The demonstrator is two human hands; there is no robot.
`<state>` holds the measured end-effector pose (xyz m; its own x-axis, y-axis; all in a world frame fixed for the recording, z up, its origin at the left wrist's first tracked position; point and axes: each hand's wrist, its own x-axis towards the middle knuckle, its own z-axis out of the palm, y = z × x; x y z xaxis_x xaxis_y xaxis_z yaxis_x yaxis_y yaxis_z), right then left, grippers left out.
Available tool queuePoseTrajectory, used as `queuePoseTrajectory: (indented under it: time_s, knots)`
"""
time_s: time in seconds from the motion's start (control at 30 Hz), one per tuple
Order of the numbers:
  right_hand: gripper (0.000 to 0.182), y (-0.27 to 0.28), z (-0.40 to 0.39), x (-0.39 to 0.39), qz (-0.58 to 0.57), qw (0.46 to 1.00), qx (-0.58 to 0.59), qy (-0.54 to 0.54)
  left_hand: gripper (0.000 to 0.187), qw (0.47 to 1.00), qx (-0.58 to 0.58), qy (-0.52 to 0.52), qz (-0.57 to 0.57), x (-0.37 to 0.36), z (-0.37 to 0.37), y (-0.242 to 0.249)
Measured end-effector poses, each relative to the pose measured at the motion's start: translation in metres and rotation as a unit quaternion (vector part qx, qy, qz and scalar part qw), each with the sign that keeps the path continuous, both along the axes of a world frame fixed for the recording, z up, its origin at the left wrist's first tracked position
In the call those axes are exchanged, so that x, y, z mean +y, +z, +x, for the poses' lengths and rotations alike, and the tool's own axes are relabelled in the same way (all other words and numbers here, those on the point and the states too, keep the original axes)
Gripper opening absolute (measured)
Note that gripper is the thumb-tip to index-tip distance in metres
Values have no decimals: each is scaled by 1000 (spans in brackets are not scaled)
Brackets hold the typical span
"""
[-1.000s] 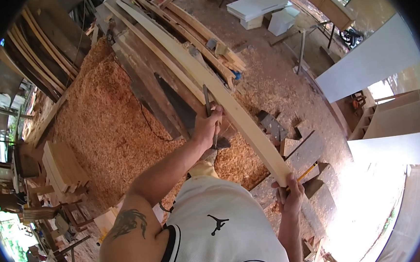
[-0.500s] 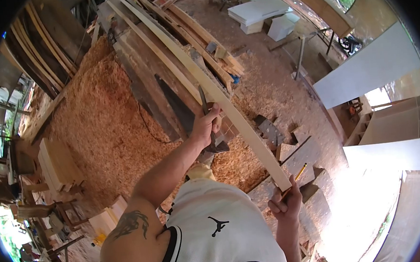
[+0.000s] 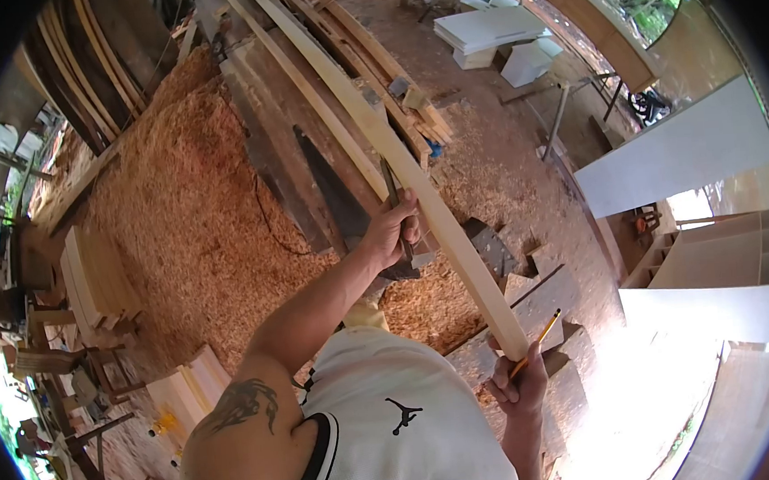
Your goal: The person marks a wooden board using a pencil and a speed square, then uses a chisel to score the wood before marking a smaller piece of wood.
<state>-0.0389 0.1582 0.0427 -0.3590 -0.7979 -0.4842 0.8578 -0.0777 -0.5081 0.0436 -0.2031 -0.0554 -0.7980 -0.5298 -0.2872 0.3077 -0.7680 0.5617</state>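
Note:
A long pale wooden plank (image 3: 440, 209) runs from the far top of the view down to my right hand. My left hand (image 3: 393, 232) is closed around a dark L-shaped tool that looks like a try square (image 3: 406, 254), beside the plank's left edge. Its slim arm points away from me; the wider dark part shows below my fist. My right hand (image 3: 518, 384) is at the plank's near end, a yellow pencil (image 3: 548, 328) held between its fingers. The pencil's tip points up and right. Part of the fingers is hidden behind the plank end.
A workbench (image 3: 280, 149) with another narrow strip (image 3: 307, 89) lies beyond my left hand. Wood shavings (image 3: 169, 219) cover the floor on the left. Timber lengths (image 3: 380, 53) lie on the right of the plank. White panels (image 3: 490, 27) and offcut blocks (image 3: 492, 243) are further right.
The view has tilted a little, so the bench and surroundings sit lower and further right. Both hands keep their holds; the right hand and the plank's near end appear slightly lower.

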Motion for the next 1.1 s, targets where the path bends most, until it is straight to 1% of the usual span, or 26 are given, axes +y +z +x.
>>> queuePoseTrajectory:
  time_s: [0.03,0.13,0.17,0.23,0.3,0.37,0.43,0.47,0.53,0.57,0.63,0.73,0.87,0.97,1.1]
  knots:
    - [77,-6,-1,3,-8,1000,8,5,36,1000,6,-6,6,-1,0,4]
    - [72,-7,-5,6,34,997,58,48,38,1000,-7,14,-7,1,-3,10]
    - [70,-7,-5,5,45,994,96,36,39,999,-16,26,-16,3,-5,12]
    - [67,-4,-2,1,68,982,174,10,41,994,-84,56,-43,5,-9,17]
    - [63,7,15,-18,185,936,296,-39,44,985,-137,75,-70,5,-14,19]
    - [59,5,18,-22,242,898,365,-52,47,976,-174,80,-101,4,-17,22]
    - [56,-6,10,-17,247,889,386,-28,47,971,-195,82,-110,6,-17,24]
    - [56,-8,10,-15,242,906,342,-52,47,968,-207,84,-114,6,-15,24]
    - [55,6,13,-26,230,935,252,-99,52,976,-161,68,-130,7,-4,22]
    - [55,6,12,-26,230,939,236,-100,55,979,-138,60,-138,8,0,20]
    - [55,6,8,-27,226,947,204,-102,57,980,-143,50,-130,11,2,14]
    - [55,8,10,-27,214,953,200,-77,57,981,-146,50,-117,14,3,11]
    - [54,7,10,-27,212,955,195,-75,56,982,-137,53,-114,14,0,3]
    - [52,3,9,-24,202,959,182,-79,48,976,-161,49,-138,13,-3,-2]
    - [47,5,7,-27,188,967,147,-93,42,981,-142,53,-124,13,-3,3]
